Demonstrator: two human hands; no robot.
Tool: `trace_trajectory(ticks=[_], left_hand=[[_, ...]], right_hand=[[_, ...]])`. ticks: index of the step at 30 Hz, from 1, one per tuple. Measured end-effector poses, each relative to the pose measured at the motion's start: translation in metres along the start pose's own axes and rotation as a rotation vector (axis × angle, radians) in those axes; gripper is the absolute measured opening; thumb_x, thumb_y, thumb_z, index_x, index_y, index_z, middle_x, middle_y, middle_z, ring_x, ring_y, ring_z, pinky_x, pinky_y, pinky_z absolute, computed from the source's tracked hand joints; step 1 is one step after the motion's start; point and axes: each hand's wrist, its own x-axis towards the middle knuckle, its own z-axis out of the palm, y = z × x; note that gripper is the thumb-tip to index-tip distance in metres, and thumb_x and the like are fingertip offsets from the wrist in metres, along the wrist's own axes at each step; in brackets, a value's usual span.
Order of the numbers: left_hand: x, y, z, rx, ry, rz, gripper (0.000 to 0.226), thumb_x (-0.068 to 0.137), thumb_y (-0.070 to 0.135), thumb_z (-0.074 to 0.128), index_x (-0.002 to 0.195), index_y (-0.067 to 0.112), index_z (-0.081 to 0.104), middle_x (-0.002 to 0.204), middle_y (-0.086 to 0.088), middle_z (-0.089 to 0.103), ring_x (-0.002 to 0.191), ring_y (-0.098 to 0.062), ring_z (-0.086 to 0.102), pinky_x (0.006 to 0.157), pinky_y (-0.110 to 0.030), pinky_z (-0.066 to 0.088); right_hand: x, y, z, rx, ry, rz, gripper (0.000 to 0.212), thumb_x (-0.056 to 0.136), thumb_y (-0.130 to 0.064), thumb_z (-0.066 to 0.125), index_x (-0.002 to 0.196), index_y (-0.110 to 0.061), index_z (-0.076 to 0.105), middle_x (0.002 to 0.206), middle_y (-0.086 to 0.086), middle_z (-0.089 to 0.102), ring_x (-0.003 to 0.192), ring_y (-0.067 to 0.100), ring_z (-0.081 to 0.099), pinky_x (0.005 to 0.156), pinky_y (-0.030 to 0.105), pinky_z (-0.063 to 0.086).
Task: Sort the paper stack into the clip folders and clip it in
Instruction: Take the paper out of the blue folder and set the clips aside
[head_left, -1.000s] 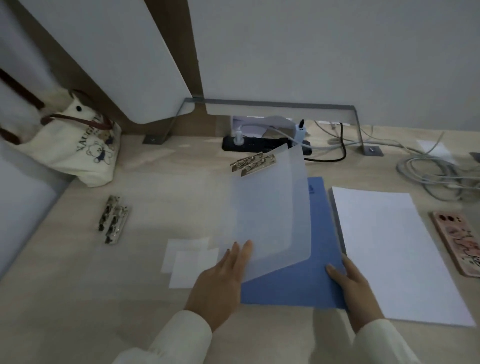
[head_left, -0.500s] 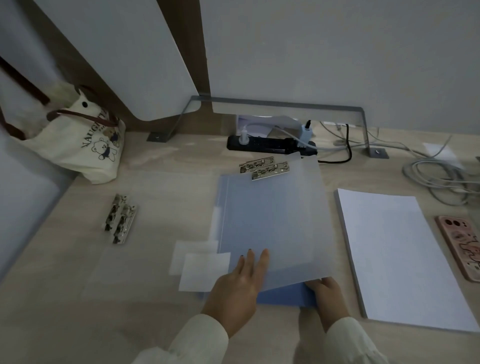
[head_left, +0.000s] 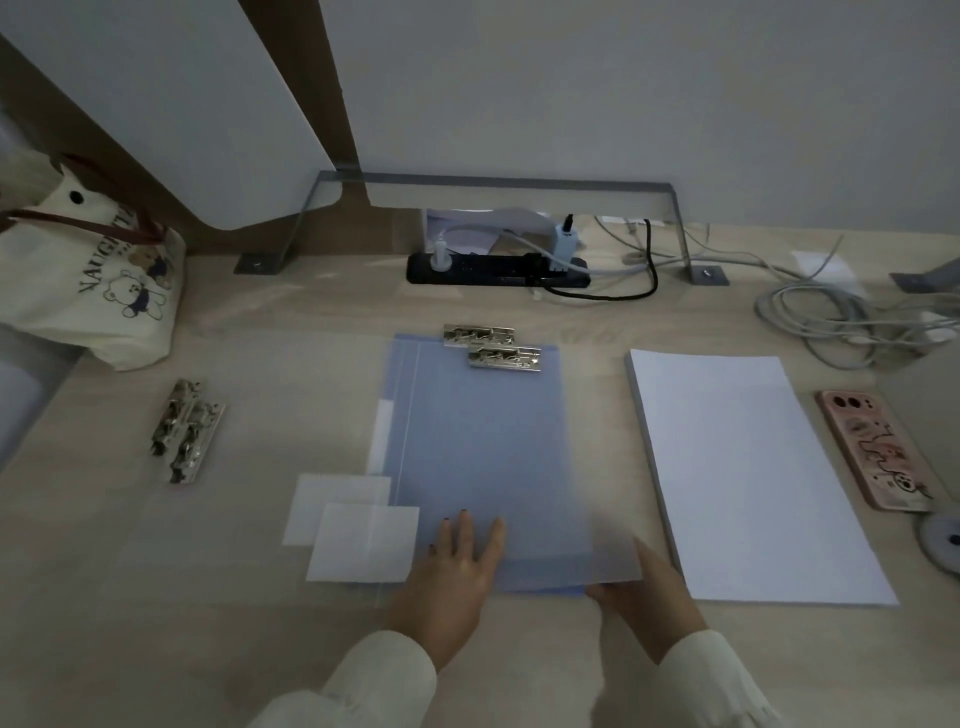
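1. Pressing the clip folder (head_left: 483, 457) flat, mid-bench, with open left hand (head_left: 457, 566).
2. Touching its near corner with the right hand (head_left: 644, 597), grip unclear.
3. Risking shoving it unevenly against the paper stack (head_left: 748, 467) toward the right edge.

Translucent cover (head_left: 483, 441), raised 1 s ago, now lies flat on blue folder (head_left: 540, 590), L hand (head_left: 453, 574) pressing.
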Motion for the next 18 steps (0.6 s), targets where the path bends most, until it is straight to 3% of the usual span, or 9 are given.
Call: trace_trajectory(ticks=[2, 4, 7, 9, 11, 13, 18], left_hand=[[-0.001, 0.003, 0.014, 0.056, -0.015, -0.012, 0.075, 0.028, 0.013, 0.086, 0.102, 0.015, 0.073, 0.094, -0.022, 0.073, 0.079, -0.034, 0.072, 0.042, -0.029, 0.053], [0.007, 0.006, 0.032, 0.024, -0.02, -0.017, 0.076, 0.019, 0.012, 0.087, 0.094, 0.015, 0.076, 0.087, -0.022, 0.074, 0.073, -0.035, 0.072, 0.04, -0.03, 0.052], [0.01, 0.006, 0.03, 0.012, -0.031, 0.005, 0.061, 0.04, 0.026, 0.081, 0.1, 0.012, 0.073, 0.092, -0.026, 0.072, 0.078, -0.04, 0.071, 0.048, -0.037, 0.057], [0.01, 0.008, 0.033, -0.02, -0.031, 0.031, 0.054, 0.06, 0.039, 0.054, 0.104, 0.012, 0.068, 0.095, -0.023, 0.072, 0.081, -0.04, 0.071, 0.05, -0.037, 0.058], [0.01, 0.008, 0.033, -0.065, -0.051, -0.003, 0.061, 0.062, 0.046, 0.037, 0.109, 0.013, 0.057, 0.095, -0.021, 0.073, 0.081, -0.037, 0.071, 0.05, -0.034, 0.057], [0.011, 0.01, 0.033, -0.097, -0.029, -0.03, 0.059, 0.063, 0.046, 0.034, 0.11, 0.012, 0.047, 0.094, -0.021, 0.073, 0.08, -0.037, 0.071, 0.05, -0.034, 0.057], [0.008, 0.01, 0.033, -0.103, -0.097, -0.065, 0.072, 0.062, 0.06, 0.033, 0.113, 0.013, 0.051, 0.101, -0.02, 0.072, 0.087, -0.036, 0.071, 0.057, -0.038, 0.06]], right_hand=[[-0.001, 0.0, -0.014, 0.02, -0.036, 0.099, 0.031, 0.088, -0.009, 0.055, 0.118, -0.019, 0.053, 0.113, -0.009, 0.05, 0.084, 0.002, 0.058, 0.055, -0.003, 0.041], [-0.006, -0.005, -0.027, 0.047, -0.098, 0.136, 0.027, 0.094, -0.012, 0.042, 0.118, -0.011, 0.055, 0.104, 0.0, 0.059, 0.069, 0.009, 0.065, 0.054, 0.016, 0.051], [0.001, -0.008, -0.038, 0.07, -0.017, 0.146, 0.03, 0.094, -0.019, 0.04, 0.116, -0.009, 0.058, 0.092, 0.011, 0.064, 0.074, 0.02, 0.058, 0.064, 0.027, 0.045], [0.002, -0.014, -0.045, 0.088, 0.0, 0.122, 0.027, 0.094, -0.014, 0.041, 0.112, -0.007, 0.059, 0.091, 0.014, 0.066, 0.076, 0.022, 0.062, 0.065, 0.028, 0.052], [0.002, -0.019, -0.052, 0.107, -0.013, 0.096, 0.023, 0.093, -0.007, 0.041, 0.103, -0.005, 0.061, 0.089, 0.016, 0.068, 0.071, 0.019, 0.068, 0.058, 0.024, 0.057], [0.003, -0.023, -0.059, 0.111, -0.01, 0.077, 0.023, 0.093, -0.003, 0.039, 0.095, -0.005, 0.062, 0.088, 0.017, 0.067, 0.063, 0.015, 0.071, 0.053, 0.02, 0.056], [0.0, -0.036, -0.076, 0.047, 0.004, 0.053, 0.025, 0.093, -0.002, 0.038, 0.096, -0.004, 0.062, 0.086, 0.014, 0.069, 0.062, 0.013, 0.071, 0.058, 0.021, 0.057]])
